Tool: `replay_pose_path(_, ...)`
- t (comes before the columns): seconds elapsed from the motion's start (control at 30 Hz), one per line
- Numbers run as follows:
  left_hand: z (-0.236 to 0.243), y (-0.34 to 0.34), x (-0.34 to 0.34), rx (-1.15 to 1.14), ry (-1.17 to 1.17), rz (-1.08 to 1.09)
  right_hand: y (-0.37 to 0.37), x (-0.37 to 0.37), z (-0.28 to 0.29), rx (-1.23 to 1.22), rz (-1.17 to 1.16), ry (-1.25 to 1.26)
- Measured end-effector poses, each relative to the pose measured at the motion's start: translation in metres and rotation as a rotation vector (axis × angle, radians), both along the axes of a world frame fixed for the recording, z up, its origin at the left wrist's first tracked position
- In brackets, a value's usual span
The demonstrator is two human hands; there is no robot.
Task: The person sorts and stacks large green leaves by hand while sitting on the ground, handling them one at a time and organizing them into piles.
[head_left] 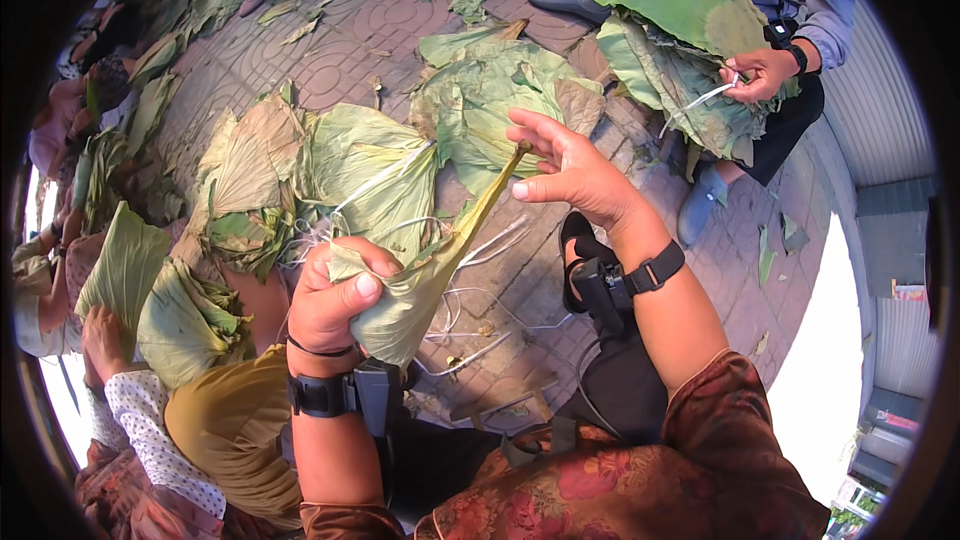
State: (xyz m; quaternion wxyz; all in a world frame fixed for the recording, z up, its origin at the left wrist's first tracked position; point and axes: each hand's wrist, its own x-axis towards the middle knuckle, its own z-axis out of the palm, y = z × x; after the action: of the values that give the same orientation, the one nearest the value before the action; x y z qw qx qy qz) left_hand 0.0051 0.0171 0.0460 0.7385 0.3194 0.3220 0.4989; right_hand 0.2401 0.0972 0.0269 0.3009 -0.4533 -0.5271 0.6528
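Note:
My left hand (335,292) is closed round a folded, wilted lotus leaf (425,290). The leaf narrows into a yellowish stalk end that points up and to the right. Beside the brown tip of that end is my right hand (580,175), its fingers spread and nothing in them. Whether its thumb touches the tip, I cannot tell. Beyond my hands lie more pale green leaves (365,155) in a heap on the paving. White string (490,248) trails over the ground between my hands and that heap.
At the upper right a seated person holds a stack of lotus leaves (655,80) and a white string (705,100). Close on my left, another person's hand (103,340) grips a leaf (128,265). Scattered leaf scraps (765,255) lie on the brick paving (330,60).

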Motion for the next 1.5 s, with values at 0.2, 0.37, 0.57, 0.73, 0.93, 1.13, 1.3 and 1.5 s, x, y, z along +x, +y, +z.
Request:
replay_pose_path(0.2, 0.004, -0.004, -0.023, -0.106, 0.032, 0.251, -0.004, -0.018, 0.001, -0.125, 0.014, 0.161)
replay_pose_path(0.37, -0.004, 0.0, -0.048, -0.071, 0.439, 0.559, -0.01, -0.019, 0.014, -0.062, -0.153, 0.245)
replay_pose_path(0.57, -0.005, -0.001, -0.054, 0.032, 0.813, 0.734, -0.014, -0.024, 0.02, 0.086, -0.216, 0.089)
replay_pose_path(0.73, -0.012, 0.002, -0.058, 0.124, 1.094, 0.865, -0.017, -0.02, 0.026, 0.215, -0.247, 0.071)
replay_pose_path(0.93, -0.005, 0.01, -0.05, -0.003, 0.876, 0.977, -0.016, -0.017, 0.024, 0.226, -0.253, 0.147)
replay_pose_path(1.13, -0.014, 0.011, -0.054, -0.497, 0.216, 0.928, -0.017, -0.011, 0.03, 0.11, -0.357, 0.379)
replay_pose_path(1.3, -0.037, 0.005, -0.029, -0.659, 0.211, 0.62, -0.02, -0.013, 0.031, 0.078, -0.31, 0.537)
replay_pose_path(1.5, -0.053, 0.002, -0.01, -0.597, 0.061, 0.42, -0.017, -0.013, 0.03, 0.078, -0.218, 0.75)
